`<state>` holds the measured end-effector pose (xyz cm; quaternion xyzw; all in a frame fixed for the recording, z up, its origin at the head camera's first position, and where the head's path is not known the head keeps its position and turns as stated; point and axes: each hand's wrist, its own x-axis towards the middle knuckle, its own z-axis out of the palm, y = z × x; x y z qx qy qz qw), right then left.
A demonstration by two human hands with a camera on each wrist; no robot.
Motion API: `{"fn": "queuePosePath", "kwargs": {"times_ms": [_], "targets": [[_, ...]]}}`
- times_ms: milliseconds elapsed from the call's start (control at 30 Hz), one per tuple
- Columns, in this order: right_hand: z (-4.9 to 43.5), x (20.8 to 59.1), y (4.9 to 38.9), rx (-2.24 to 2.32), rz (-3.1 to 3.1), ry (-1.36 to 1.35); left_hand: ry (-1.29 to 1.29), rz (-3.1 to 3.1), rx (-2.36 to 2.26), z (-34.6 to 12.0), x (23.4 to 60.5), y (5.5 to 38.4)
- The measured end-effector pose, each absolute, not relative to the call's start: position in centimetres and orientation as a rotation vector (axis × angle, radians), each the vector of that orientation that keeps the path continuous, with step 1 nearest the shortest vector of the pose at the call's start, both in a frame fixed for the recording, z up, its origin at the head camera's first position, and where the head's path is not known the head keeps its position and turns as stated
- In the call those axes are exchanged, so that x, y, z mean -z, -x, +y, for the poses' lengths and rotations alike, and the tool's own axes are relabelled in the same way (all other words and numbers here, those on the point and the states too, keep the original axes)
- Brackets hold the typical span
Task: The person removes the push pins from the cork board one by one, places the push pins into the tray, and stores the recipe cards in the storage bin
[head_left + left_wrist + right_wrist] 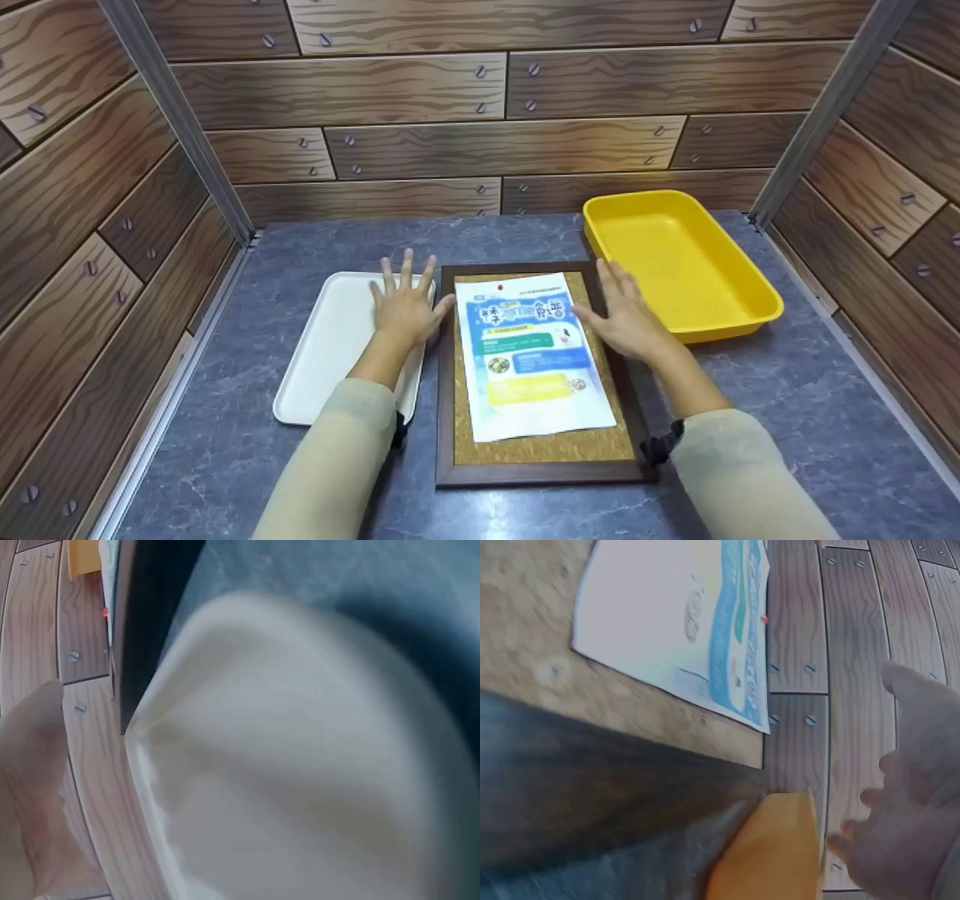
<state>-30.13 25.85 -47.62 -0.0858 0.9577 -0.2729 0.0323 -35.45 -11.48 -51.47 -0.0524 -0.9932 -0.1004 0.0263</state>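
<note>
A brown-framed cork board lies on the table in the head view, bearing a printed sheet with blue, green and yellow blocks. A red push pin sits at the sheet's top edge. My left hand, fingers spread, is over the right part of a white tray, its thumb near the board's left frame. With fingers extended, my right hand overlaps the board's right frame beside the sheet. Neither hand holds anything. In the left wrist view the tray looms large and blurred, with part of the left hand at the side.
A deep yellow bin stands at the back right, close to the right hand. Wood-plank patterned walls enclose the grey marbled table at the back and both sides. Dark bands circle both wrists.
</note>
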Motion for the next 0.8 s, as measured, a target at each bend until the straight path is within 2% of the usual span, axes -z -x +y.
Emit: {"fn": "queuePosePath", "kwargs": {"times_ms": [267, 433, 800], "targets": [[25.2, 49.8, 30.4, 1.057, 2.770, 0.283, 0.352, -2.933, 0.560, -10.4, 51.9, 36.1], [25.3, 50.8, 30.5, 1.120, 2.677, 0.251, 0.368, -2.929, 0.679, -9.3, 52.0, 36.3], [25.8, 51.8, 31.2, 1.220, 2.562, 0.180, 0.380, -2.796, 1.244, -6.4, 51.7, 37.2]]}}
